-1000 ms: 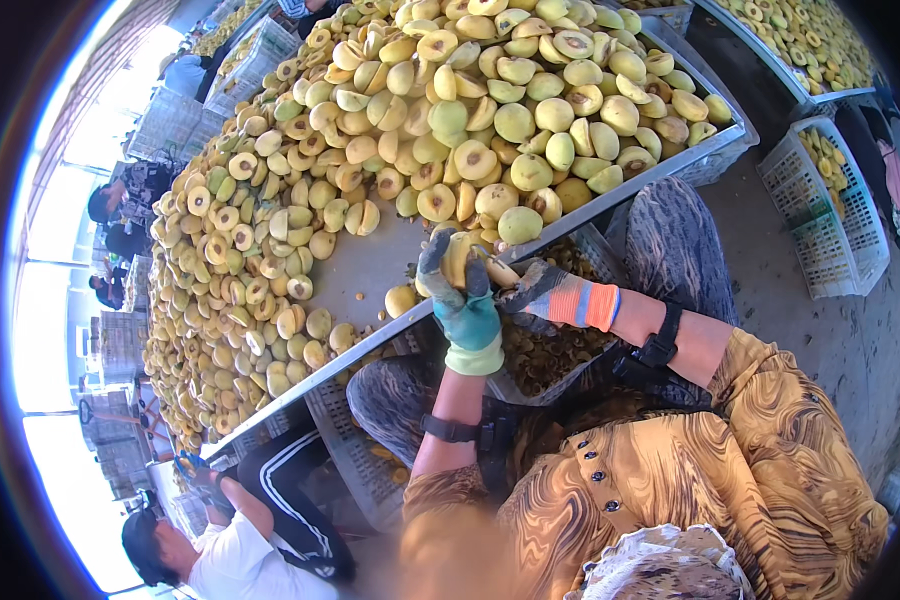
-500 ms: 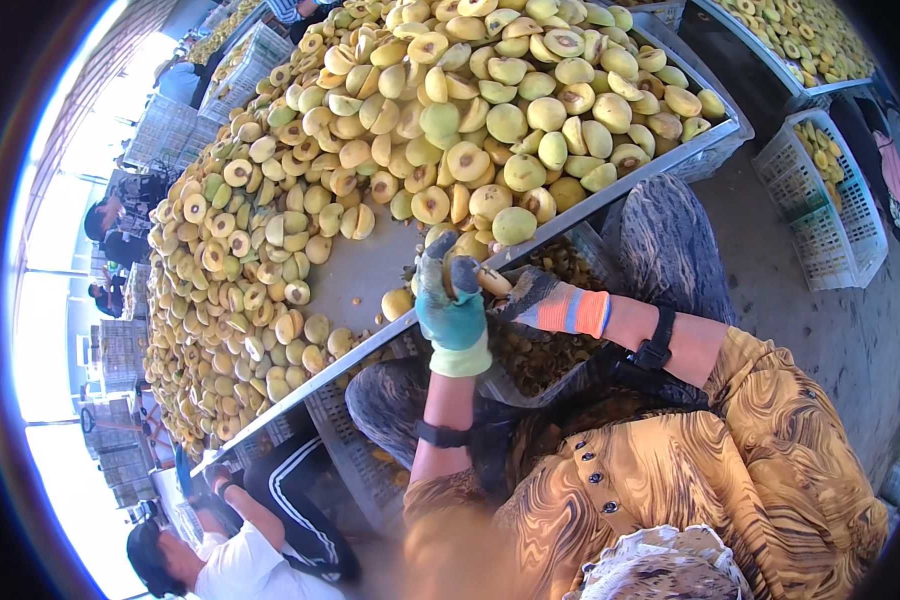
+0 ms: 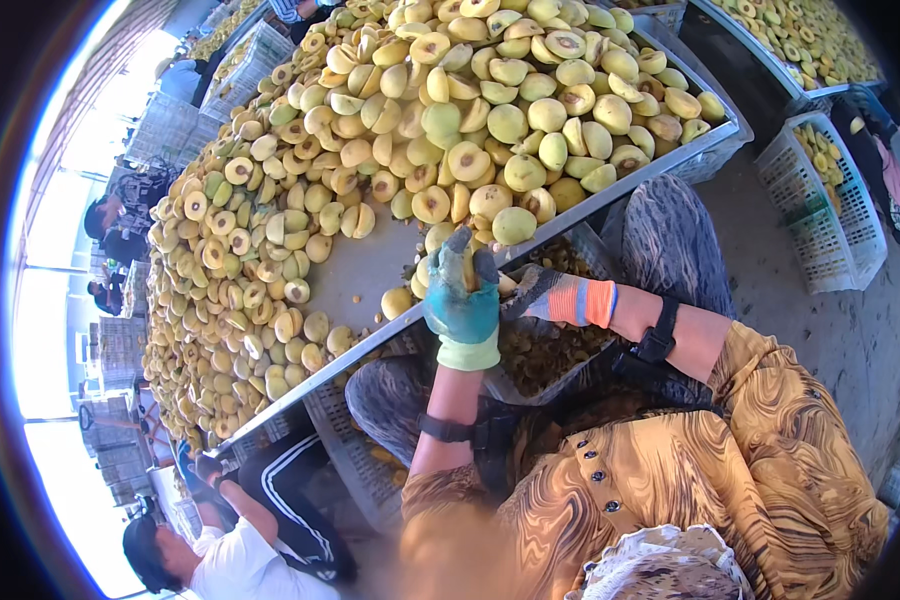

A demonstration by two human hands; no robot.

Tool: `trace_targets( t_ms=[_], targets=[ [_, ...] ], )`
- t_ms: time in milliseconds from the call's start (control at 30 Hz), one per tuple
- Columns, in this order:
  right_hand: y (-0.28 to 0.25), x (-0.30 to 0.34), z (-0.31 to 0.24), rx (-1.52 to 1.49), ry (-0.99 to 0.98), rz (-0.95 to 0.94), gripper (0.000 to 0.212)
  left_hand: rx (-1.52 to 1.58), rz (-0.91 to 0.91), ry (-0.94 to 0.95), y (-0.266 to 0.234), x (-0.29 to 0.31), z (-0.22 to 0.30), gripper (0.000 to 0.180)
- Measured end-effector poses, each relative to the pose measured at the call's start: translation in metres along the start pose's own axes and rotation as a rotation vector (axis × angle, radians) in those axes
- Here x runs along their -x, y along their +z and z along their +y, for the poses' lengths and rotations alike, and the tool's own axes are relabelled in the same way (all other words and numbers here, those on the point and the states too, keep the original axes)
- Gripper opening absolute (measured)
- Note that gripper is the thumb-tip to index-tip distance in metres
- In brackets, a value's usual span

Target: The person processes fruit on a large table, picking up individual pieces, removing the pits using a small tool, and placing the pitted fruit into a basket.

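Note:
My left hand (image 3: 462, 305), in a teal glove with a pale yellow cuff, is raised at the metal table's near edge. Its fingers close on a yellow peach half (image 3: 470, 270), mostly hidden by the glove. Just to its right is my right hand (image 3: 542, 296), in a grey glove with an orange knit cuff. Those fingers are curled, and a small pale tip (image 3: 507, 287) shows between the hands; what it belongs to is hidden. Beyond lies a big heap of halved peaches (image 3: 400, 130), some with brown pit hollows facing up.
The metal table rim (image 3: 320, 378) runs diagonally before me. Below my hands stands a crate of brownish scraps (image 3: 540, 360). A white crate (image 3: 820, 205) with peach pieces is at right. Lower left, a co-worker in a white shirt (image 3: 255, 560) sits by the table.
My left hand has turned and shifted slightly right, its fingers more upright. The tan piece seen between my hands is now mostly hidden. The co-worker's hands have moved up and left.

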State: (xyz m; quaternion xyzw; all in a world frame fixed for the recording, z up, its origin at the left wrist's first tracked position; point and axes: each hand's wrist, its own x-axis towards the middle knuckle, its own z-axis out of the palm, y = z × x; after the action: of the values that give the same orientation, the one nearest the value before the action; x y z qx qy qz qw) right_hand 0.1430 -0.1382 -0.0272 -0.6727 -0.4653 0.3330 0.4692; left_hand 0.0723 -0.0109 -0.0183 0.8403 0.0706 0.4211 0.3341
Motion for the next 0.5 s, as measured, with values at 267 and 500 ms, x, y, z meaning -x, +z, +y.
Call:
trace_targets(
  t_ms=[267, 500],
  targets=[
    [0.015, -0.007, 0.037, 0.274, -0.397, 0.125, 0.015, 0.497, -0.038, -0.638, -0.008, 0.007, -0.014, 0.021],
    [0.002, -0.003, 0.011, 0.138, -0.154, -0.081, 0.021, 0.388, -0.110, -0.375, -0.017, 0.007, -0.019, 0.020]
  ],
)
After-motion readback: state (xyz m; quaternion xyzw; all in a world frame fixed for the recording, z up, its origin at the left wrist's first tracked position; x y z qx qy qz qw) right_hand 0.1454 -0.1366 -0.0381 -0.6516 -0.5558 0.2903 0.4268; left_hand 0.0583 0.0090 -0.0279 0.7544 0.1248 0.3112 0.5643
